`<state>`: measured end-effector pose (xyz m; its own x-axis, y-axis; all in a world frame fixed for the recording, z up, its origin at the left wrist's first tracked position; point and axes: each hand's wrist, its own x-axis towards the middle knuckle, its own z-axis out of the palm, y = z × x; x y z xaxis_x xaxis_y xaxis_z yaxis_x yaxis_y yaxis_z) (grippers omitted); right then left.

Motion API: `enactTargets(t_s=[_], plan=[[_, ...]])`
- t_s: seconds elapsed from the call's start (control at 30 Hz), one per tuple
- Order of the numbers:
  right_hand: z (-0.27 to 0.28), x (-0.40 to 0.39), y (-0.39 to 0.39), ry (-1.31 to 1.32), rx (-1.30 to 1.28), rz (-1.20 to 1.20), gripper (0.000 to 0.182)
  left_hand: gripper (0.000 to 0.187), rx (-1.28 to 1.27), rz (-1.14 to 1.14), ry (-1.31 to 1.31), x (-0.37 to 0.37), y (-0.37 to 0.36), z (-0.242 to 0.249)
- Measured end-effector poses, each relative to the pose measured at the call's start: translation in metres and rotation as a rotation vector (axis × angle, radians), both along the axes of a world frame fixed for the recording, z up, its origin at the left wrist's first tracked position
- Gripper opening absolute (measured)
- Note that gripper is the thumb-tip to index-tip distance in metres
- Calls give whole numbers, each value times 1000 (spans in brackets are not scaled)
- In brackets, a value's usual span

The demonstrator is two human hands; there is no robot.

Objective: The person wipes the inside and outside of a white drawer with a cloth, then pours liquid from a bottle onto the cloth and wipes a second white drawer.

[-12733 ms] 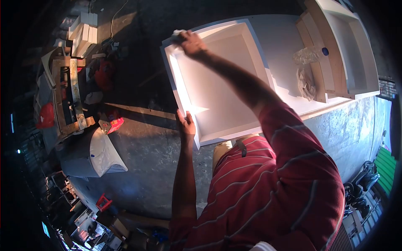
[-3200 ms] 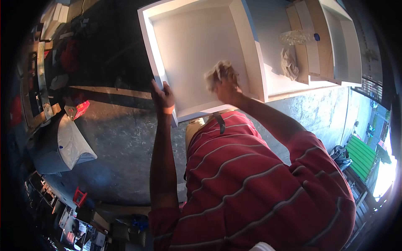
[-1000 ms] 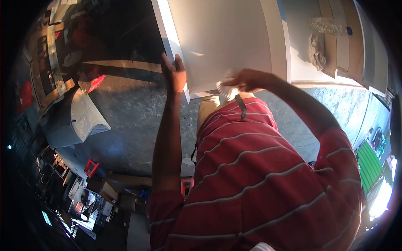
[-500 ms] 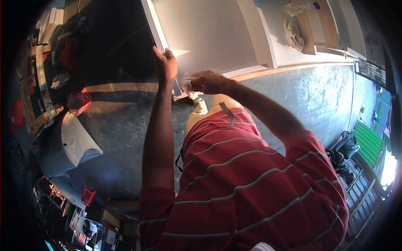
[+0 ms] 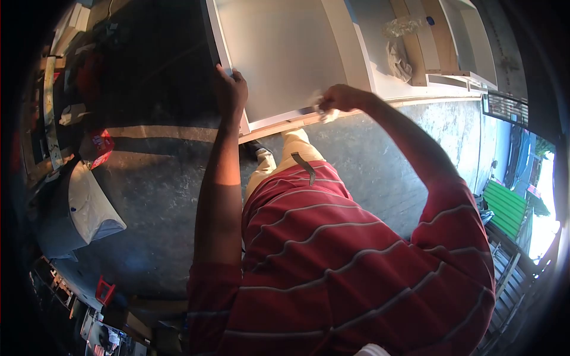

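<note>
A large pale panel (image 5: 285, 59) with a raised white frame lies in front of me at the top centre. My left hand (image 5: 231, 92) is at the left edge of this frame, its fingers and thumb around the frame's side. My right hand (image 5: 344, 98) is closed on a crumpled whitish cloth (image 5: 325, 108) at the near edge of the frame, right of centre. The cloth's lower part hangs at the frame's rim.
At the upper right are a clear plastic bottle (image 5: 404, 26) with a blue cap, a beige cloth (image 5: 399, 62) and wooden boards. A red box (image 5: 102, 147), a white sheet-like piece (image 5: 92, 204) and a red stool (image 5: 105, 291) are at the left. A green corrugated panel (image 5: 504, 207) stands right.
My right hand has moved right along the near edge of the frame with the cloth. My left hand stays at the left edge. The whole view has shifted slightly.
</note>
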<state>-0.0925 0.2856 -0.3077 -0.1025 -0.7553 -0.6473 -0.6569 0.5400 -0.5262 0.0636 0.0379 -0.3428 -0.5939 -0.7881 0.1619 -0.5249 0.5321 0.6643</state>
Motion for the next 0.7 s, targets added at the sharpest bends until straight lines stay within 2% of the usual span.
enactTargets(t_s=[0.03, 0.07, 0.1, 0.17, 0.23, 0.27, 0.37, 0.43, 0.47, 0.53, 0.6, 0.7], plan=[[-22, 16, -11, -100, -114, -61, 27, 45, 7, 13, 1, 0, 1, -3], [-18, 44, -32, -177, -170, -134, 30, 45, 12, 18, 3, 0, 2, -7], [-16, 67, -50, -87, -332, -52, 33, 46, 1, 19, -10, 2, 2, -11], [-21, 89, -73, 27, -230, 32, 33, 47, -10, 21, -19, 1, -1, -13], [-21, 75, -61, -88, -252, 41, 33, 48, 102, -1, -21, 4, 1, -9], [-12, 61, -53, -42, -144, 120, 31, 48, 161, 15, -17, 2, 1, 2], [18, 6, -22, 90, 103, 363, 22, 48, 118, -23, 5, 4, 1, 7], [57, -16, -19, 196, 524, 297, 15, 48, 154, -9, -17, 6, 2, 9], [52, -28, -2, 197, 525, 301, 15, 48, 187, -4, -34, 5, 2, 10], [38, -49, 24, 509, -18, 830, 13, 48, 220, 4, -46, 4, 2, 9], [32, -53, 33, 566, -87, 831, 12, 49, 68, 13, -39, 5, 4, 6], [61, -62, 33, 634, -183, 892, 15, 49, 120, 31, -73, 5, 7, 15]])
